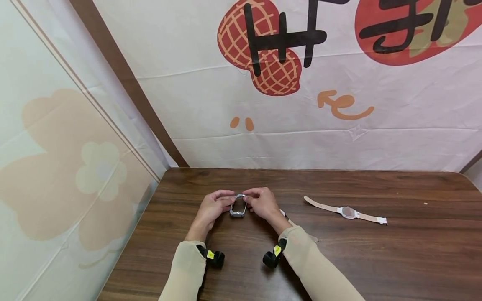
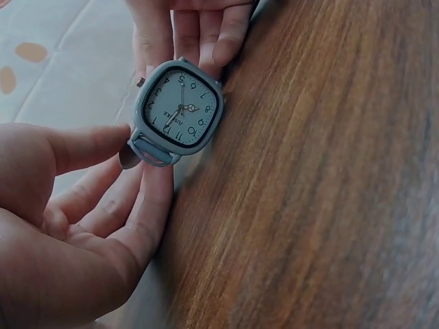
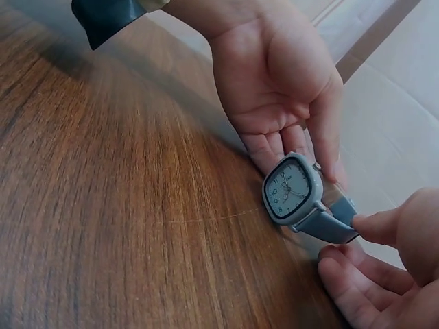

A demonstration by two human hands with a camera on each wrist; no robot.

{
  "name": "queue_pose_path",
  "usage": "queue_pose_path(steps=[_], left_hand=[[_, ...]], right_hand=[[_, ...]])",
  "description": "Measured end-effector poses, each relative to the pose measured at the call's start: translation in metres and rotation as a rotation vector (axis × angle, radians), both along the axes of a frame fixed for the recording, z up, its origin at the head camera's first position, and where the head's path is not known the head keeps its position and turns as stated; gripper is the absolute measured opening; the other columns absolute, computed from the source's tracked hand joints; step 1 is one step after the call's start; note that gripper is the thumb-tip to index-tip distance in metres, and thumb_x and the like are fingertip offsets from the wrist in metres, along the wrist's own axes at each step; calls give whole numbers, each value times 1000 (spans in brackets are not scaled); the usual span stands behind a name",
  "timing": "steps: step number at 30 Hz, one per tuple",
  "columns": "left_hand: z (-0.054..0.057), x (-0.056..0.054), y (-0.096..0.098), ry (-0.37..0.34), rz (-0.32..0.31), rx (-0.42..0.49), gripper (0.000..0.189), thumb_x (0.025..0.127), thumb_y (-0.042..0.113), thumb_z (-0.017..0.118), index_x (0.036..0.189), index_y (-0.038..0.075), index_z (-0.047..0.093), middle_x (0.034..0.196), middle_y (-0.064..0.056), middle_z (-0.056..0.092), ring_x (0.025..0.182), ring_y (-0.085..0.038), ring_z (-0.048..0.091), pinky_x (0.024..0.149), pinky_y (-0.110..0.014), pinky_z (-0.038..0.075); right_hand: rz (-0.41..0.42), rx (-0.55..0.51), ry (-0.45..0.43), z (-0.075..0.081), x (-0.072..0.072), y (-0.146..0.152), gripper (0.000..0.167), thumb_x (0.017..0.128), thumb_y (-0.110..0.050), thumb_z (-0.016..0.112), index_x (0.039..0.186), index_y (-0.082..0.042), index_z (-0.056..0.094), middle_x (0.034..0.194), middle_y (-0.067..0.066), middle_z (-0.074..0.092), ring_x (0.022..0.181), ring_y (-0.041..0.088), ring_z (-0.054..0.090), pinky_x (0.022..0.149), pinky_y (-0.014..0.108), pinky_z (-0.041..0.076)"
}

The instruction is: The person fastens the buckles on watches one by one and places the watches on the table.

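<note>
A blue-grey wristwatch (image 1: pixel 237 214) with a rounded square face stands between my two hands, its strap bent round into a loop. My left hand (image 1: pixel 214 207) holds the strap from the left, thumb and fingertips at the band. From the other side, my right hand (image 1: pixel 265 203) pinches the strap near the top of the loop. In the left wrist view the watch face (image 2: pixel 182 107) shows its numerals and hands. The right wrist view shows the blue strap (image 3: pixel 326 225) between the thumb and fingers of my right hand (image 3: pixel 391 267).
To the right on the brown wooden table (image 1: pixel 414 259) lies a watch with a pale strap (image 1: pixel 348 212), stretched out flat. Another light strap (image 1: pixel 313 238) shows partly from under my right forearm. A printed cloth (image 1: pixel 196 100) hangs behind the table.
</note>
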State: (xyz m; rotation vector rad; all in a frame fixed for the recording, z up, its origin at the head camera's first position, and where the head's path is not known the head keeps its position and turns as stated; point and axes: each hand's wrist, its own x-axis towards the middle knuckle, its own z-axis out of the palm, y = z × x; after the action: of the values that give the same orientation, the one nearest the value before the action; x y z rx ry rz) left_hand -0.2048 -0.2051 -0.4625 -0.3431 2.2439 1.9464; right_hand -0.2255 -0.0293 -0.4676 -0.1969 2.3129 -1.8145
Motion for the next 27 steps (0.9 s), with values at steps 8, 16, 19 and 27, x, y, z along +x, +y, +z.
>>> queue_pose_path(steps=[8, 16, 19, 27], left_hand=[[-2, 0, 1, -7, 12, 0, 29, 92, 7, 68, 120, 1, 66, 109, -12, 73, 96, -14, 66, 81, -27, 55], [-2, 1, 2, 4, 23, 30, 34, 92, 3, 68, 125, -1, 63, 112, -14, 72, 95, -12, 66, 80, -23, 54], [-3, 1, 2, 11, 34, 48, 36, 92, 2, 68, 127, -1, 62, 115, -17, 71, 99, -14, 67, 81, -23, 54], [-3, 1, 2, 30, 52, 46, 36, 91, -1, 67, 127, -3, 61, 118, -19, 70, 101, -16, 68, 79, -20, 54]], right_hand=[[-18, 38, -9, -1, -1, -2, 16, 91, -4, 68, 105, -1, 75, 79, 9, 70, 67, 15, 64, 57, 26, 56], [-29, 46, -9, -3, -2, -1, 14, 91, -4, 69, 104, 1, 73, 78, 9, 70, 66, 17, 67, 57, 27, 57], [-26, 54, -6, -3, -2, -1, 12, 91, -5, 70, 101, 1, 73, 79, 10, 71, 67, 18, 67, 58, 29, 57], [-37, 67, -4, -1, -2, -2, 9, 91, -6, 70, 97, 0, 73, 77, 10, 70, 65, 20, 67, 56, 29, 57]])
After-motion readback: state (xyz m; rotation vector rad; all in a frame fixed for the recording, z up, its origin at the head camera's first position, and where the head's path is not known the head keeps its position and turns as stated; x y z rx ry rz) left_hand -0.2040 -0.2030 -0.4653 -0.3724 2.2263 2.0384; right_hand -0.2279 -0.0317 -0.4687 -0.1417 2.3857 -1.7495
